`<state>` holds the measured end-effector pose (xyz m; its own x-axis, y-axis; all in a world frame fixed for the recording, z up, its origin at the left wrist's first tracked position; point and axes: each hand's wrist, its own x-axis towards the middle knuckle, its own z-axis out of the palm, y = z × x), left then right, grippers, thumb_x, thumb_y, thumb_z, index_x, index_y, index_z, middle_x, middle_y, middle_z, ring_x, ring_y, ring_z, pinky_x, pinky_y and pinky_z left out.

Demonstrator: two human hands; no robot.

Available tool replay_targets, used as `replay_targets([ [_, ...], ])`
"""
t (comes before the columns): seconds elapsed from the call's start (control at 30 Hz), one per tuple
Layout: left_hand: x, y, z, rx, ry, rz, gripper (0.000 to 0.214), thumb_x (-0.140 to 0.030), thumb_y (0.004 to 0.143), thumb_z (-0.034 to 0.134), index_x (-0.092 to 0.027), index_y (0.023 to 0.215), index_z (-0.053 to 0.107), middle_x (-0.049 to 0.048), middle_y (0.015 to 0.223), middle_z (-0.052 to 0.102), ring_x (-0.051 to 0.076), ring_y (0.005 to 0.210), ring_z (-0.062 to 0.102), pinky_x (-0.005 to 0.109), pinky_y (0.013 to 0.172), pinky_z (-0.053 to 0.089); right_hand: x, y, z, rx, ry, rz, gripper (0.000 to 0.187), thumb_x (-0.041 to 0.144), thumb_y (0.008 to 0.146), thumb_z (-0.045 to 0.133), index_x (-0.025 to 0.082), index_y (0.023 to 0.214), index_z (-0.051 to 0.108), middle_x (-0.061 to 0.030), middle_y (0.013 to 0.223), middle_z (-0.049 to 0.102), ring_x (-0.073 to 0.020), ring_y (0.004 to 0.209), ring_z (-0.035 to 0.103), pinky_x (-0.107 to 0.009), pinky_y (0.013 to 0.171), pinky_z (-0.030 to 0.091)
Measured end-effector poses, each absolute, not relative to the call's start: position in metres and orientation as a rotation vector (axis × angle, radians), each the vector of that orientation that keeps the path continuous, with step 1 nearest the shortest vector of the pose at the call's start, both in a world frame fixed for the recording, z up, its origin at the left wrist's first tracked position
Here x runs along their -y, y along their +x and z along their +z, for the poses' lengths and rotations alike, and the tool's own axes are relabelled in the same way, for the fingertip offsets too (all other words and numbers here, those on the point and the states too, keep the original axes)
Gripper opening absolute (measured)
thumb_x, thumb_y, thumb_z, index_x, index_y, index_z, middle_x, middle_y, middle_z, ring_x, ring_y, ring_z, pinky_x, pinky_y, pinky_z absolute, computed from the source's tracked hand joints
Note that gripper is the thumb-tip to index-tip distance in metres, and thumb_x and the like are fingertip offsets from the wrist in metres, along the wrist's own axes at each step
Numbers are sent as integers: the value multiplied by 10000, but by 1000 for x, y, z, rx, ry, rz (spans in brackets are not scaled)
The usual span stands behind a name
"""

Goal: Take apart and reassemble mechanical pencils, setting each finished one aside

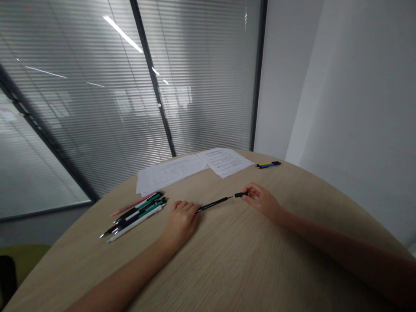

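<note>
My left hand [183, 216] is closed around the rear end of a slim black pen [212, 204], low over the table. The pen's bare tip points right, toward my other hand. Between the thumb and fingertips of my right hand [260, 200] is a short black pen cap [239, 195]. A small gap separates the cap from the pen tip, and the two are roughly in line. Just left of my left hand lies a group of several pens [139, 214], with black, green, white and pinkish barrels.
A round wooden table [227, 260] carries everything. Printed paper sheets [172, 173] lie toward its far edge, with another printed sheet [224, 161] overlapping them. Yellow and blue pens [268, 164] rest at the far right. Behind stand glass panels with blinds [208, 86] and a white wall.
</note>
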<state>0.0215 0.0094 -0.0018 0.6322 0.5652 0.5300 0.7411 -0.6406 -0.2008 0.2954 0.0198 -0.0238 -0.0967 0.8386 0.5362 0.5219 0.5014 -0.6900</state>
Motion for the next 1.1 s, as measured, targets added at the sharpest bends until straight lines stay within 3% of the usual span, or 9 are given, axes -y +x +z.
replay_targets([
  [0.5, -10, 20, -3, 910, -2520, -611, 176, -141, 826, 447, -164, 919, 594, 39, 749, 658, 184, 709, 564, 339, 697, 373, -12, 292, -23, 2006, -995, 197, 100, 158, 741, 539, 202, 820, 581, -13, 760, 631, -118, 623, 576, -260, 640, 485],
  [1.1, -11, 21, -4, 901, -2522, -583, 178, -150, 837, 439, -158, 923, 595, 39, 732, 653, 183, 690, 560, 335, 692, 376, -10, 291, -19, 1962, -1049, 302, 107, 174, 738, 546, 194, 827, 602, -9, 728, 636, -119, 600, 573, -257, 614, 483],
])
